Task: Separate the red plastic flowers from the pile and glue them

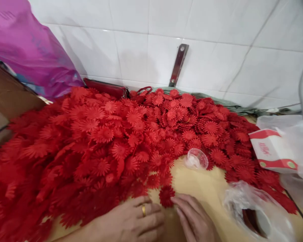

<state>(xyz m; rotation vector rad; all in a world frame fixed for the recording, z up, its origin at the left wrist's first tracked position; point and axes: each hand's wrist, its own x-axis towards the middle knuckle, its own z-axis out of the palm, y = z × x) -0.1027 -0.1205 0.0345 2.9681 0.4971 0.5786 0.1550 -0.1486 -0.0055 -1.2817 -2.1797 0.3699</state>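
A large heap of red flower-shaped pieces with narrow petals point(121, 148) spreads over a tan surface point(199, 185). At the near edge of the heap, one darker red flower piece point(166, 196) sits between my two hands. My right hand point(195, 218) is closed, its fingertips pressed together at the right edge of that flower. My left hand point(138, 220), with a gold ring, has its back toward me and its fingers curled under. Whatever those fingers may hold is hidden beneath them.
A small clear plastic cup point(196, 159) stands beside the heap. To the right are a clear plastic bag around a round container point(260, 222) and a red and white box point(272, 148). A red pouch point(106, 88), purple bag point(40, 50) and cardboard box point(10, 94) lie behind and left.
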